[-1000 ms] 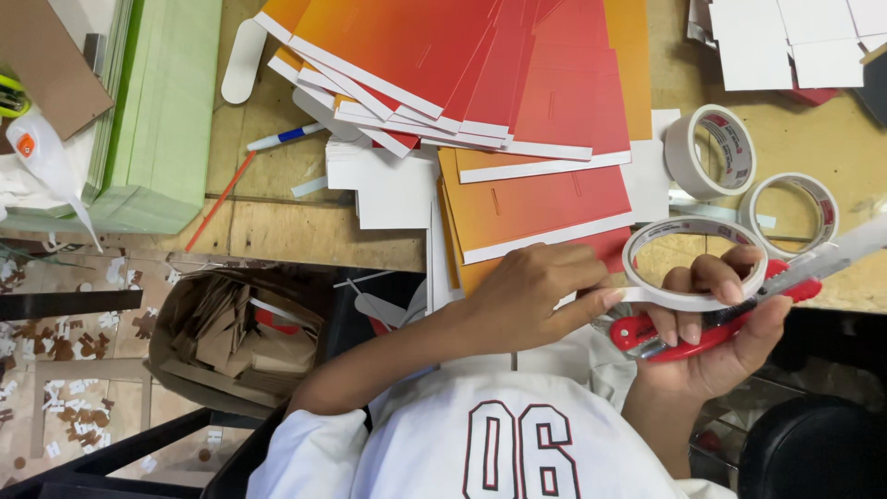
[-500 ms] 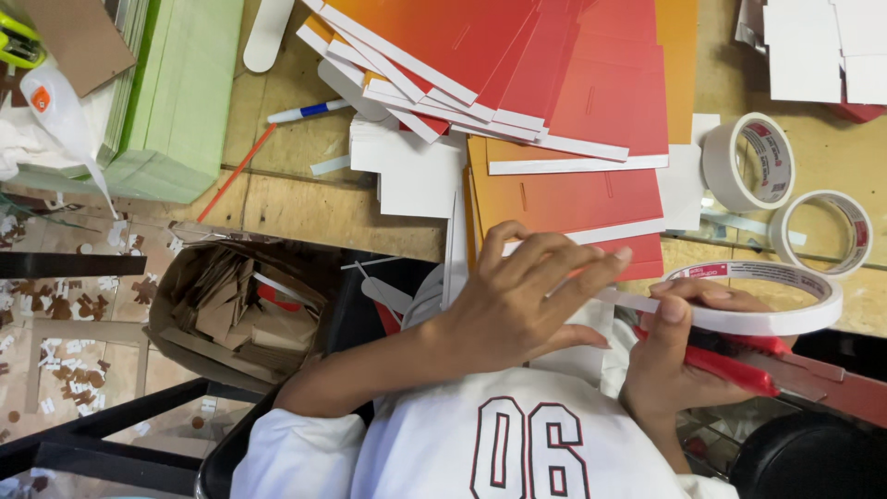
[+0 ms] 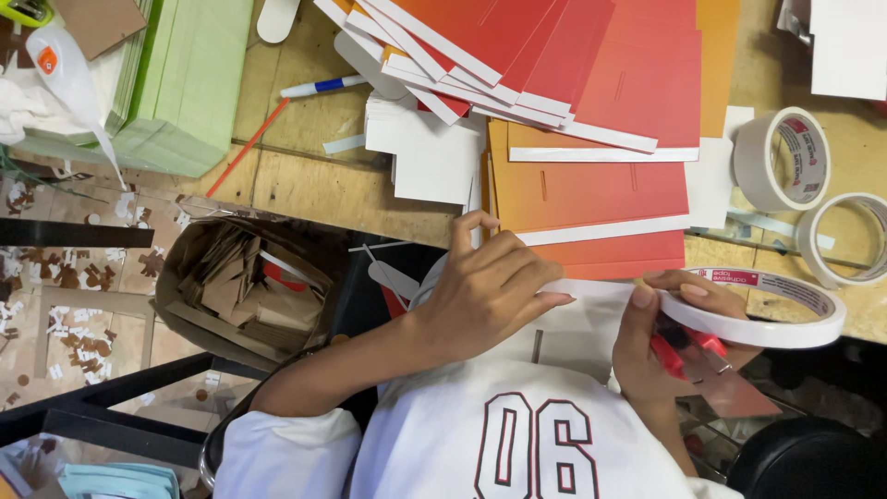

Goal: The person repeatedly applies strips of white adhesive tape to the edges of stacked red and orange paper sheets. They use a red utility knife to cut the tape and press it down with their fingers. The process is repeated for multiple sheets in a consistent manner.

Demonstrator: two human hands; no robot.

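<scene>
The person sits at the wooden table, working just off its near edge. The left hand is curled, fingertips pinched down on the free end of a white tape strip that runs toward three o'clock to the tape roll. The right hand is closed around that roll, thumb on top of the band. The same fist grips red scissors underneath; I cannot tell whether the blades are open. The roll hangs at about four o'clock from the left hand, just clear of the table edge.

Below the strip, over the lap, lies a white card. The tape seems to be laid along its upper edge, though the hands hide how much has stuck.

As I judge it, this piece is midway: a length is drawn out and held down at one end, but not yet cut from the roll or smoothed flat. At twelve o'clock a fanned stack of red-orange sheets with white edges suggests a good many pieces, but I cannot say which are finished.

Two more tape rolls sit at two o'clock, and a cardboard box of scraps stands on the floor at nine.
</scene>
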